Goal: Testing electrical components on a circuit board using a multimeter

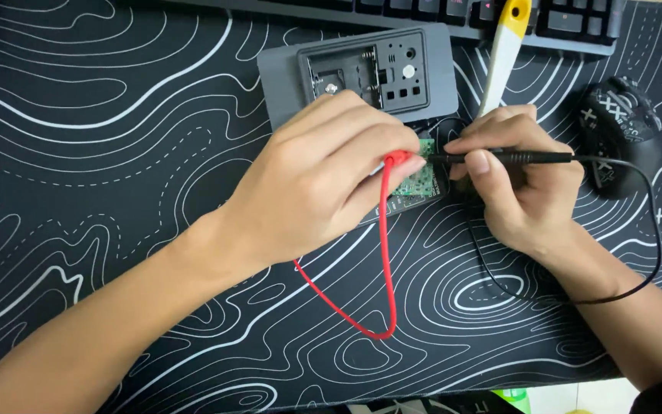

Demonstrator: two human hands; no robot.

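My left hand [323, 180] is closed around a red test probe [398, 158], whose red lead [385, 253] loops down over the mat. My right hand [519, 180] pinches a black test probe [511, 158] with its black lead [637, 230] curving off to the right. Both probe tips point at a small green circuit board [417, 180] lying between the hands, partly hidden by my left fingers. Just behind the board lies a grey plastic device casing [362, 73], open side up.
A black desk mat [116, 153] with white contour lines covers the desk. A dark keyboard [453, 15] runs along the far edge. A black mouse [622, 134] sits at the right. A white and yellow tool handle [506, 50] lies beside the casing.
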